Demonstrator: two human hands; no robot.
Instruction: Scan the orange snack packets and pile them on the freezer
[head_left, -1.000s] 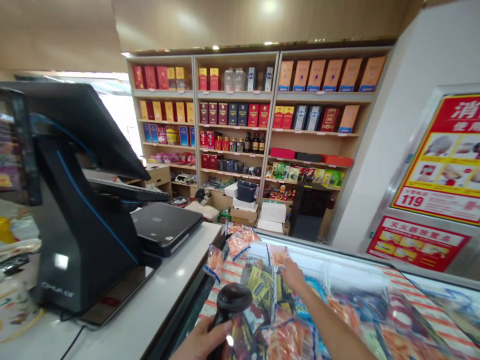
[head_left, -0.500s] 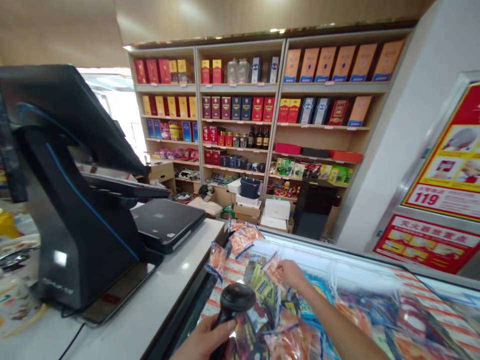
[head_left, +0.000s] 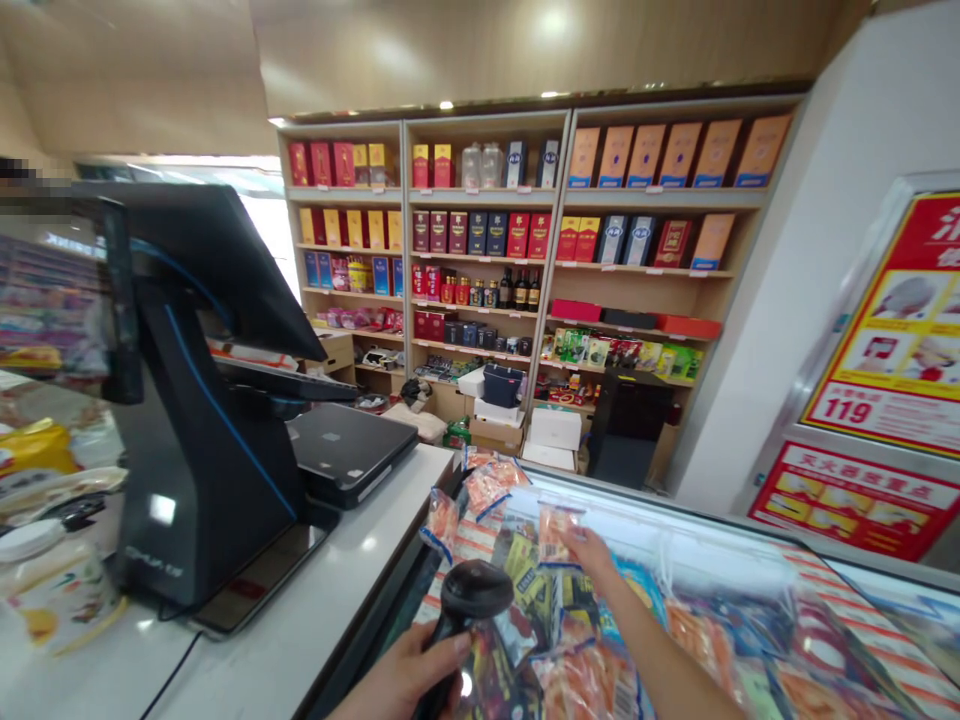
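Black handheld barcode scanner (head_left: 477,592), left hand (head_left: 420,665) wrapped around its handle, fingers curled, long axis tilted, head up and to the right, blue-edged clear packet (head_left: 556,535) beyond it, over the display case (head_left: 637,515), edge pinched by right hand (head_left: 592,555), packet axis unclear.

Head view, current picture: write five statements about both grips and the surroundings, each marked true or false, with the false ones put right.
1. The left-hand grip holds a black handheld scanner. True.
2. The right-hand grip holds a clear, blue-edged plastic packet with orange contents. True.
3. The scanner lies apart from both grips. False: the left-hand grip is around its handle.
4. A black monitor stands on the white counter. True.
5. The monitor is right of both grips in the picture. False: it is left of both.
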